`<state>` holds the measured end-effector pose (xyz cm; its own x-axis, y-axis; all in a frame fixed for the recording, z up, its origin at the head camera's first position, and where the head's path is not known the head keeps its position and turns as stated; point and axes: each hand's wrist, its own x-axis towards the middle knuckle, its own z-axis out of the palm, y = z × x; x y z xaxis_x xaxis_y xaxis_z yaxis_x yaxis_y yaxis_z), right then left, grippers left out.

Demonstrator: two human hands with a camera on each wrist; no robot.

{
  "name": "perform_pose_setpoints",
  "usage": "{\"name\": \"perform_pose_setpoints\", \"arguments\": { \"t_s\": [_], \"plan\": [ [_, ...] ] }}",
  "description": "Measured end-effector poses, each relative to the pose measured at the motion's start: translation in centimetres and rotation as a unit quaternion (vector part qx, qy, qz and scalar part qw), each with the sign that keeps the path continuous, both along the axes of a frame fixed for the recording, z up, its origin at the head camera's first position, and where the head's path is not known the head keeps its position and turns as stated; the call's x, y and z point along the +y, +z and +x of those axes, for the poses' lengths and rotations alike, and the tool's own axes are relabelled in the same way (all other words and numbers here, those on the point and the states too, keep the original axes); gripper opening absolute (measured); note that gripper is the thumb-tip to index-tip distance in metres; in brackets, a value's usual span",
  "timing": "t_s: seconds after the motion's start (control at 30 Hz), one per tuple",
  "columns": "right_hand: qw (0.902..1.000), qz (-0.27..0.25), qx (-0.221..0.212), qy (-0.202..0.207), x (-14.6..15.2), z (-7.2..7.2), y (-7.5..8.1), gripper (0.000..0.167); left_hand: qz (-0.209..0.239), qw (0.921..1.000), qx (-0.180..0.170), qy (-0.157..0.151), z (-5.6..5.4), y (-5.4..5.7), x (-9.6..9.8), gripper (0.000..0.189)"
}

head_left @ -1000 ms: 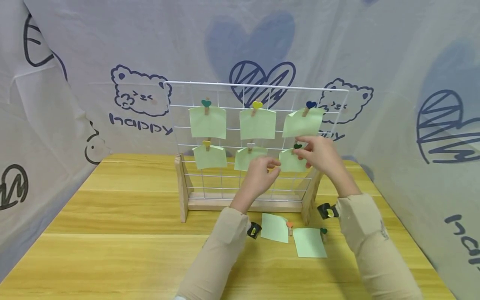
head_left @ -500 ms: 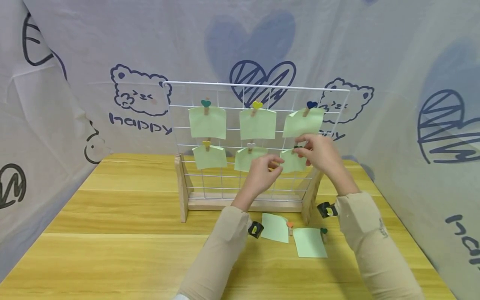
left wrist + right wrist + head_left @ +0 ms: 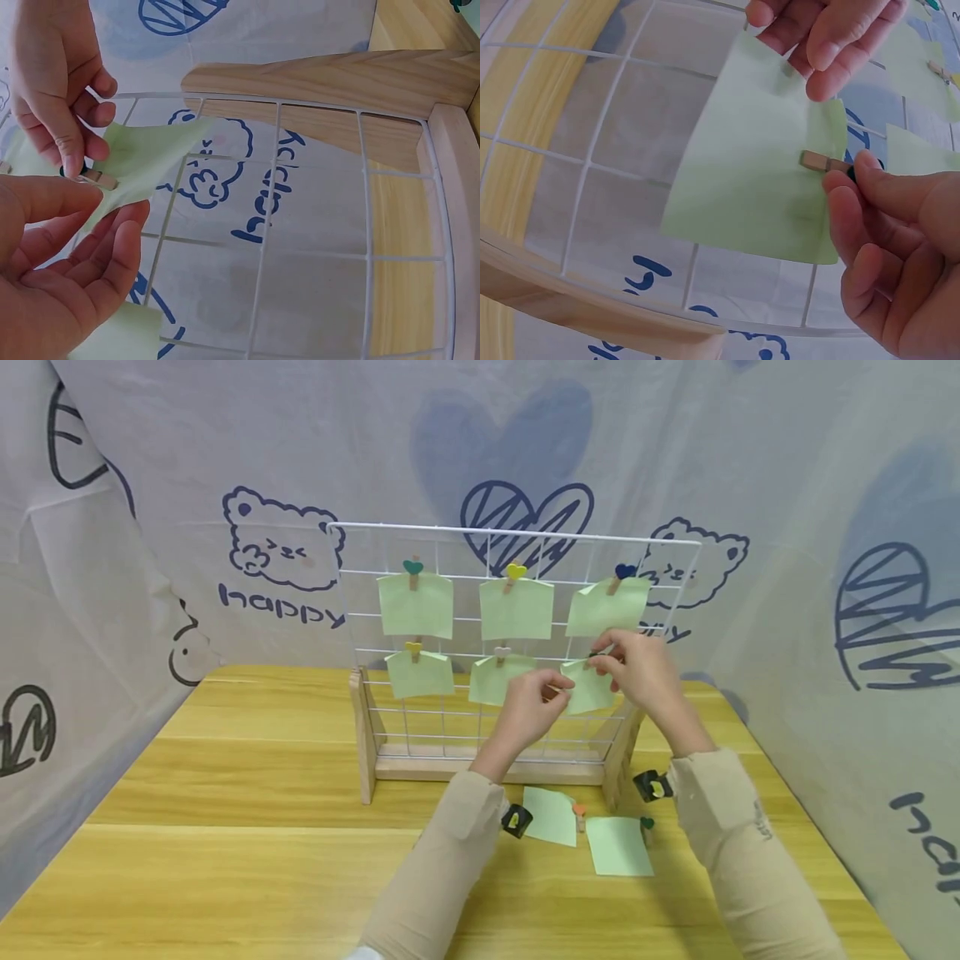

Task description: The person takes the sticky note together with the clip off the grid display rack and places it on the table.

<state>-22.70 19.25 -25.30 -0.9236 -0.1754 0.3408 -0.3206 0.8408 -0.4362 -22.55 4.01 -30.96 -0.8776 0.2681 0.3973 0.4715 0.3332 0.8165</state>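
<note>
In the head view my right hand (image 3: pixel 641 668) is at the lower right note on the white wire grid (image 3: pixel 450 530). Its thumb and fingertip pinch a small wooden clothespin (image 3: pixel 819 161) with a dark heart, largely covered by the fingers. The clothespin sits at the top edge of a pale green note (image 3: pixel 757 157), which hangs tilted in front of the wires. My left hand (image 3: pixel 67 262) holds the note's left edge between its fingertips, as the left wrist view shows. The left hand partly covers the neighbouring note (image 3: pixel 491 681).
Several other green notes hang from heart clothespins, such as one with a yellow heart (image 3: pixel 516 572). Wooden feet (image 3: pixel 365 735) carry the grid on a wooden table (image 3: pixel 225 860). Two loose notes lie in front, beside an orange-heart clothespin (image 3: pixel 579 814) and a green-heart clothespin (image 3: pixel 648 828).
My left hand has moved slightly right to the note's edge. The lower right note has tilted, and its bottom hangs a little lower. My right hand has barely moved.
</note>
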Motion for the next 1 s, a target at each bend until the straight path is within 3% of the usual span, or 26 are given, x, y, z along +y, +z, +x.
{"name": "perform_pose_setpoints", "arguments": {
  "t_s": [0.5, 0.83, 1.0],
  "plan": [
    [0.9944, -0.031, 0.101, -0.003, -0.2, -0.1, -1.1, 0.005, 0.008, 0.9998, -0.009, 0.014, -0.3, -0.4, 0.4, 0.02],
    [0.9874, -0.079, 0.137, -0.008, -0.2, 0.6, -0.8, 0.005, 0.011, 0.9997, -0.019, 0.011, 0.1, -0.3, 0.2, 0.019],
    [0.9877, -0.077, 0.136, -0.002, -0.3, 1.0, -0.6, 0.007, 0.011, 0.9998, -0.017, 0.009, 0.3, -0.2, 0.2, 0.019]
  ]
}}
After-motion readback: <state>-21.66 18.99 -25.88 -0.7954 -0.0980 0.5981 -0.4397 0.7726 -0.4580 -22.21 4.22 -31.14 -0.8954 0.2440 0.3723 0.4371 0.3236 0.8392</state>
